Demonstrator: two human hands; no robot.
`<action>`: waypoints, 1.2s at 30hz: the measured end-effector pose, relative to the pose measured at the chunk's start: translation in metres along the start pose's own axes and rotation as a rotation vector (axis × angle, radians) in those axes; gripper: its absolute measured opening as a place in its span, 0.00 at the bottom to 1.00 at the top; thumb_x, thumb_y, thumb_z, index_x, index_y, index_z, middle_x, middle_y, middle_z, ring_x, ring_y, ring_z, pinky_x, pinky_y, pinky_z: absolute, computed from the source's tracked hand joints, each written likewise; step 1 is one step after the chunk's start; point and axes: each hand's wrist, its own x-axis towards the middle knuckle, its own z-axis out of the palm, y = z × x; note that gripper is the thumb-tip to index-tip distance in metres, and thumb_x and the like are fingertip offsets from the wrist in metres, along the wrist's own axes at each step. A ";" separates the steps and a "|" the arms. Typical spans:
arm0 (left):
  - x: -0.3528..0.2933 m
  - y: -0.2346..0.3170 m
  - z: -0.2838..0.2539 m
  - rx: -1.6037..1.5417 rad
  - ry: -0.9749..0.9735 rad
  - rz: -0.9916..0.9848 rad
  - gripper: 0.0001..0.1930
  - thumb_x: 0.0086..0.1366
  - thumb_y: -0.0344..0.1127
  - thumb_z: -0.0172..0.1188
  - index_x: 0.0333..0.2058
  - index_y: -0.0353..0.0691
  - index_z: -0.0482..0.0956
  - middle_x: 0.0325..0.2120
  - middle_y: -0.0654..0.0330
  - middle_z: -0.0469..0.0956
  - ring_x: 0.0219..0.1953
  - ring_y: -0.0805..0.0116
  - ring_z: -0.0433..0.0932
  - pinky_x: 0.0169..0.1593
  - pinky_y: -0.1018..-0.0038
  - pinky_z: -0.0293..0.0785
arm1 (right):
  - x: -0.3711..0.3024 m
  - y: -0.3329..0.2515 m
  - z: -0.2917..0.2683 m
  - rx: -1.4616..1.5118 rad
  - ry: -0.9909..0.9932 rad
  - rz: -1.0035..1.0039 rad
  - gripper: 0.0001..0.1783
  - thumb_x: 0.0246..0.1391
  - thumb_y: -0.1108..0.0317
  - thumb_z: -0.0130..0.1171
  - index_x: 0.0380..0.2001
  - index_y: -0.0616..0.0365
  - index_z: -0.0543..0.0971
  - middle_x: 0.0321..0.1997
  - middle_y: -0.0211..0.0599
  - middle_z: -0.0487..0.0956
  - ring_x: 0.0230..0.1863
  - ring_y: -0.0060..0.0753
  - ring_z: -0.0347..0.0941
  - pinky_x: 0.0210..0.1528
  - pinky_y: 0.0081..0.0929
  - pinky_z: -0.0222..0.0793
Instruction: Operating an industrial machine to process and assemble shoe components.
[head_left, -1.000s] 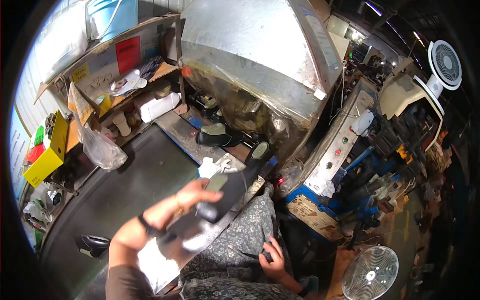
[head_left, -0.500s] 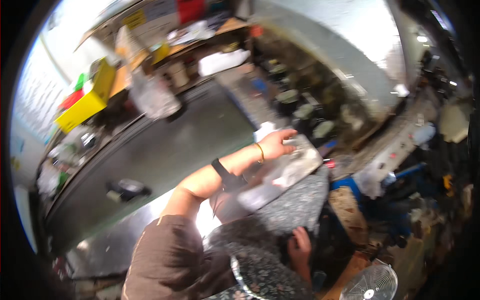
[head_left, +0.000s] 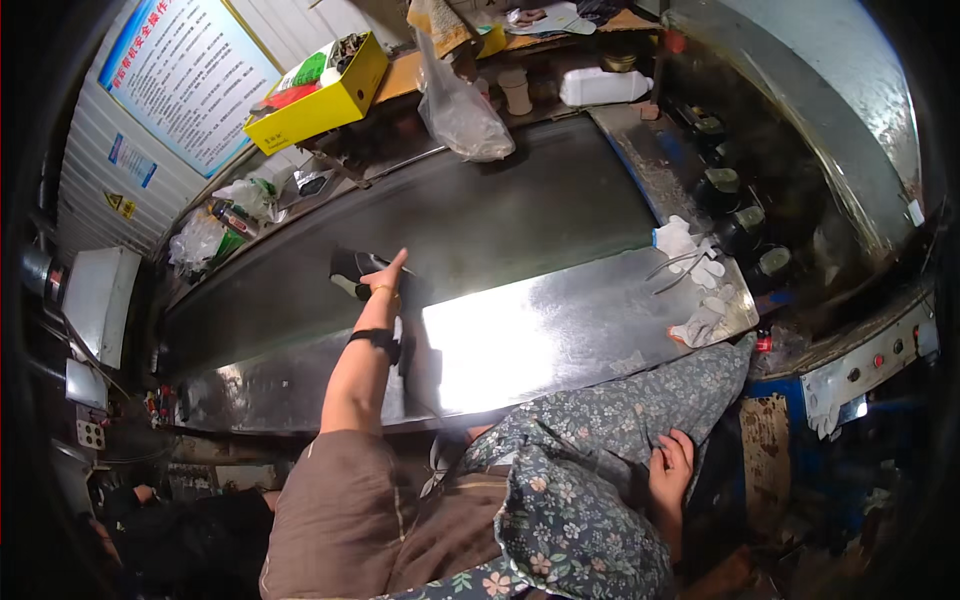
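My left arm, with a dark wristband, stretches over the dark conveyor belt (head_left: 500,230). At its end my left hand (head_left: 380,280) is on a black shoe (head_left: 350,264) with a pale sole edge, its thumb sticking out to the upper right. The hand covers part of the shoe, and its fingers are partly hidden. My right hand (head_left: 672,466) hangs low against the dark floral cloth (head_left: 620,410), fingers loosely bent and holding nothing visible.
A shiny metal ledge (head_left: 590,310) edges the belt. White gloves (head_left: 682,238) and thin metal tongs (head_left: 672,268) lie at its right end, with another glove (head_left: 702,322) nearby. A yellow box (head_left: 320,110) and a plastic bag (head_left: 462,115) are behind. Right stands a control panel (head_left: 868,362).
My left hand has swung left from the gloves at the ledge's right end to the black shoe on the belt. The view has turned left. My right hand stays low by the cloth.
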 end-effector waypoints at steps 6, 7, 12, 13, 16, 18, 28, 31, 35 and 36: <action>-0.127 -0.008 0.101 -0.226 -0.367 -0.130 0.39 0.56 0.37 0.63 0.65 0.36 0.57 0.59 0.42 0.68 0.58 0.53 0.71 0.62 0.61 0.67 | -0.006 -0.011 -0.019 -0.174 0.066 -0.042 0.10 0.53 0.80 0.59 0.40 0.67 0.80 0.49 0.42 0.79 0.36 0.24 0.77 0.38 0.20 0.73; -0.144 0.004 0.084 -0.268 -0.402 -0.129 0.36 0.58 0.32 0.62 0.65 0.38 0.59 0.58 0.42 0.68 0.57 0.53 0.72 0.61 0.60 0.69 | -0.011 -0.009 -0.022 -0.100 0.106 0.005 0.09 0.54 0.80 0.58 0.39 0.67 0.81 0.45 0.41 0.81 0.36 0.24 0.77 0.39 0.20 0.73; -0.302 0.140 0.018 -0.559 -1.335 -0.249 0.33 0.59 0.24 0.61 0.62 0.33 0.61 0.58 0.48 0.70 0.58 0.55 0.73 0.58 0.60 0.73 | 0.023 -0.051 -0.052 -0.031 0.176 0.056 0.07 0.56 0.79 0.58 0.37 0.66 0.82 0.36 0.41 0.84 0.38 0.27 0.80 0.40 0.25 0.75; -0.331 0.145 0.009 -0.514 -1.414 -0.174 0.35 0.58 0.25 0.63 0.64 0.33 0.59 0.59 0.49 0.68 0.59 0.56 0.71 0.60 0.61 0.71 | 0.045 -0.065 -0.053 -0.044 0.103 -0.011 0.07 0.56 0.78 0.59 0.38 0.66 0.82 0.37 0.41 0.84 0.38 0.27 0.80 0.40 0.24 0.75; -0.414 0.139 0.011 -0.406 -1.632 0.095 0.46 0.54 0.28 0.69 0.68 0.35 0.52 0.62 0.52 0.65 0.64 0.61 0.65 0.66 0.67 0.62 | 0.110 -0.107 -0.046 0.003 -0.049 0.010 0.23 0.60 0.72 0.60 0.58 0.61 0.73 0.46 0.39 0.82 0.41 0.20 0.76 0.45 0.21 0.72; -0.429 0.117 0.025 -0.143 -1.779 0.193 0.54 0.54 0.28 0.71 0.71 0.36 0.42 0.67 0.54 0.58 0.68 0.62 0.58 0.69 0.70 0.51 | 0.140 -0.137 -0.043 0.437 0.072 -0.014 0.34 0.67 0.67 0.54 0.71 0.54 0.55 0.50 0.33 0.75 0.42 0.16 0.65 0.49 0.17 0.64; -0.626 0.141 0.149 0.013 -2.241 0.870 0.56 0.52 0.31 0.75 0.71 0.35 0.43 0.69 0.51 0.54 0.70 0.62 0.52 0.70 0.67 0.48 | 0.080 -0.135 -0.049 -0.521 0.426 -0.200 0.12 0.56 0.56 0.61 0.40 0.48 0.83 0.33 0.40 0.83 0.33 0.48 0.80 0.33 0.42 0.75; -0.643 0.125 0.155 0.025 -2.191 0.794 0.47 0.55 0.24 0.70 0.69 0.34 0.50 0.61 0.53 0.64 0.63 0.65 0.63 0.65 0.71 0.61 | 0.080 -0.119 -0.074 -0.466 0.403 -0.152 0.13 0.56 0.54 0.61 0.38 0.50 0.83 0.28 0.41 0.82 0.30 0.48 0.80 0.32 0.41 0.74; -0.650 0.105 0.158 0.006 -2.110 0.805 0.38 0.60 0.25 0.65 0.66 0.37 0.55 0.57 0.54 0.67 0.60 0.64 0.66 0.63 0.70 0.62 | 0.064 -0.096 -0.074 -0.285 0.484 -0.074 0.22 0.57 0.54 0.61 0.50 0.54 0.79 0.35 0.51 0.82 0.37 0.52 0.80 0.38 0.41 0.74; -0.646 0.103 0.163 0.008 -2.134 0.784 0.38 0.60 0.25 0.65 0.66 0.37 0.56 0.57 0.54 0.68 0.59 0.64 0.66 0.63 0.70 0.62 | 0.052 -0.086 -0.059 -0.255 0.558 -0.047 0.26 0.56 0.53 0.62 0.54 0.55 0.76 0.39 0.53 0.82 0.41 0.54 0.80 0.42 0.42 0.75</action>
